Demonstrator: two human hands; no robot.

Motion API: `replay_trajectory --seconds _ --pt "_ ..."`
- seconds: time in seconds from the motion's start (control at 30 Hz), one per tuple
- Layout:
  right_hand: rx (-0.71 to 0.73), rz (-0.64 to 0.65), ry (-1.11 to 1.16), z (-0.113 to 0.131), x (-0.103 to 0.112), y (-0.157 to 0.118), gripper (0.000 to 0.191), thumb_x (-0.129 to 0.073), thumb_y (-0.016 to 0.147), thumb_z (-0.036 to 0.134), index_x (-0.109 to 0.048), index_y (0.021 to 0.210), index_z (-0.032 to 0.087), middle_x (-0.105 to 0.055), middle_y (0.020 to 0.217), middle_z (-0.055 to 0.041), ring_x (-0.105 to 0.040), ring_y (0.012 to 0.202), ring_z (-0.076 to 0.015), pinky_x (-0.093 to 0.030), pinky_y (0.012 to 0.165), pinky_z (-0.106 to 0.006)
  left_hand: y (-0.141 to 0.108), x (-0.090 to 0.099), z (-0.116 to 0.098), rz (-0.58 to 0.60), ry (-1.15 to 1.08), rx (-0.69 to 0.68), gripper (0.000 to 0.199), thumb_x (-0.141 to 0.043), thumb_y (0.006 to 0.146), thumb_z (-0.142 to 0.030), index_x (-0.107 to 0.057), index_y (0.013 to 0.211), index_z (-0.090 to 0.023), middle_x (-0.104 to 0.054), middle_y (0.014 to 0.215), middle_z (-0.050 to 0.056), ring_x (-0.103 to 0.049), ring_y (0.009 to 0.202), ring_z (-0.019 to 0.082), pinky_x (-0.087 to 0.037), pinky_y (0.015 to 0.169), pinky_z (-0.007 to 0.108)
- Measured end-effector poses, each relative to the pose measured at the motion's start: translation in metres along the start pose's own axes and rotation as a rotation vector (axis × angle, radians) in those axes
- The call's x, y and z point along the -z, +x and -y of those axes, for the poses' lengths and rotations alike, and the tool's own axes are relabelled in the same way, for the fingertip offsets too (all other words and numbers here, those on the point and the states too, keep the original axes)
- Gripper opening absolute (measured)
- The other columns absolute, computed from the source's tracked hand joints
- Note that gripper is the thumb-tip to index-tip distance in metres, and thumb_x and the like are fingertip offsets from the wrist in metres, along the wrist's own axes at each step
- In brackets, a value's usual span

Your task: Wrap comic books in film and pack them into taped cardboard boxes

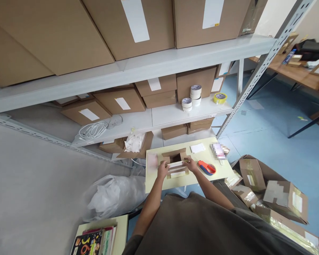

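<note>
On a pale yellow table, an open cardboard box (181, 153) stands with its flaps spread outward. My left hand (163, 170) has its fingers closed on the left end of a narrow white item (175, 164) at the box's near edge. The fingers of my right hand (190, 164) are closed on the right end of the same item. I cannot tell exactly what it is. Just right of my right hand lies a red-and-blue tool (206, 168) with a looped shape. Behind it is a white paper (197, 148).
The yellow table (140, 186) meets a metal shelf (138, 122) bearing cardboard boxes, white tape rolls (186, 103), yellow tape (219, 98) and a coiled cable (92, 131). A translucent bag (117, 194) sits left. Taped parcels (278, 194) fill a container at right. Books (91, 242) lie lower left.
</note>
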State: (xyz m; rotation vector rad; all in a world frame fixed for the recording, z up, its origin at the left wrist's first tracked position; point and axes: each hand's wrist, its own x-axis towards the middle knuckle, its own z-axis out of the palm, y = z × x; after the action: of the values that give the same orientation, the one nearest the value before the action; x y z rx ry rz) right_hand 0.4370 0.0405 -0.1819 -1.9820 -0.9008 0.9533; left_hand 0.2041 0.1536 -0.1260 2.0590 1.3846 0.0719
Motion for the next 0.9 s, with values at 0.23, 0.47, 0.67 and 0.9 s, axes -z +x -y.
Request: replay_trajectory --seconds 0.23,0.47,0.67,0.9 --pt "-0.162 -0.152 -0.136 0.006 -0.014 -0.010 0.053 -0.063 0.093 0.037 -0.055 0.144 0.025 -0.073 0.123 -0.0105 -0.071 0.111 -0.0277 -0.053 0.088 -0.035 0.017 0.009 -0.021 -0.115 0.304 0.005 0.107 -0.074 0.085 -0.023 -0.012 0.172 -0.031 -0.011 0.180 0.010 -0.032 0.158 0.036 -0.043 0.119 0.044" --pt "-0.238 -0.139 -0.203 0.011 -0.013 -0.015 0.057 -0.058 0.099 0.040 -0.045 0.152 0.024 -0.074 0.122 -0.0130 -0.071 0.113 -0.0288 -0.050 0.086 -0.033 0.024 -0.001 -0.010 0.238 0.401 -0.073 0.082 -0.058 0.096 -0.042 -0.026 0.170 -0.029 -0.011 0.180 0.009 -0.018 0.163 0.038 -0.034 0.124 0.050" --pt "-0.205 -0.102 -0.250 0.019 -0.012 -0.013 0.059 -0.058 0.099 0.038 -0.044 0.154 0.021 -0.068 0.136 -0.0153 -0.067 0.121 -0.0295 -0.050 0.094 -0.036 0.036 -0.001 -0.011 0.395 0.515 -0.055 0.108 -0.065 0.085 -0.064 -0.015 0.172 -0.025 0.001 0.179 0.013 -0.009 0.164 0.042 -0.031 0.125 0.054" --pt "-0.009 -0.242 -0.338 -0.008 0.023 -0.018 0.061 -0.058 0.095 0.028 -0.049 0.154 0.016 -0.054 0.156 -0.0162 -0.046 0.145 -0.0319 -0.035 0.121 -0.041 0.052 0.001 -0.012 0.428 0.595 -0.057 0.096 -0.050 0.095 -0.066 -0.011 0.172 -0.026 0.004 0.179 0.014 -0.004 0.165 0.041 -0.027 0.125 0.061"
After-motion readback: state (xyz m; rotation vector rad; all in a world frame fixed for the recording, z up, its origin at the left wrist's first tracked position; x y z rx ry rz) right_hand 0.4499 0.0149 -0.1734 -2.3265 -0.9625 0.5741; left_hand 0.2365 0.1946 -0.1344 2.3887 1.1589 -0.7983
